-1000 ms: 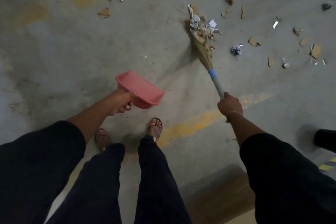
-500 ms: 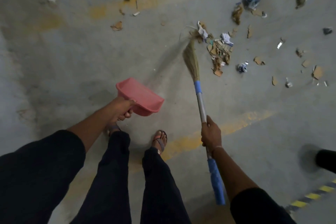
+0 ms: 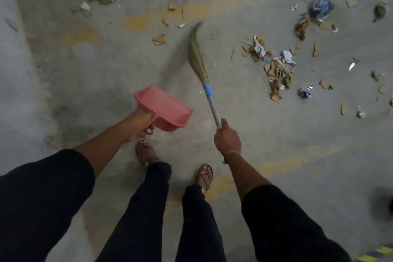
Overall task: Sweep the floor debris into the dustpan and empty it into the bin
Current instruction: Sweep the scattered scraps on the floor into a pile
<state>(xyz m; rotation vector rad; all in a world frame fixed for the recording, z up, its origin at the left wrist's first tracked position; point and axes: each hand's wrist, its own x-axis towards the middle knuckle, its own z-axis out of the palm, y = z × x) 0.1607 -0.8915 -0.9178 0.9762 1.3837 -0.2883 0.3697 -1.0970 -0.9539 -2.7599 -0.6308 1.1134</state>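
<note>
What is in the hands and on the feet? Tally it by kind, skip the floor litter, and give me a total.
Dustpan: 1, pink, gripped by the left hand
Broom: 1, gripped by the right hand
Sandals: 2, one on each foot
Total: 4

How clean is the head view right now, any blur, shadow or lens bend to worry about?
Head view: dim, flat light; the broom bristles smear with motion blur, with a soft shadow streak to their left; the dustpan and debris pile stay sharp enough; wide-angle bend stretches the sleeves at the frame's lower edges.
</note>
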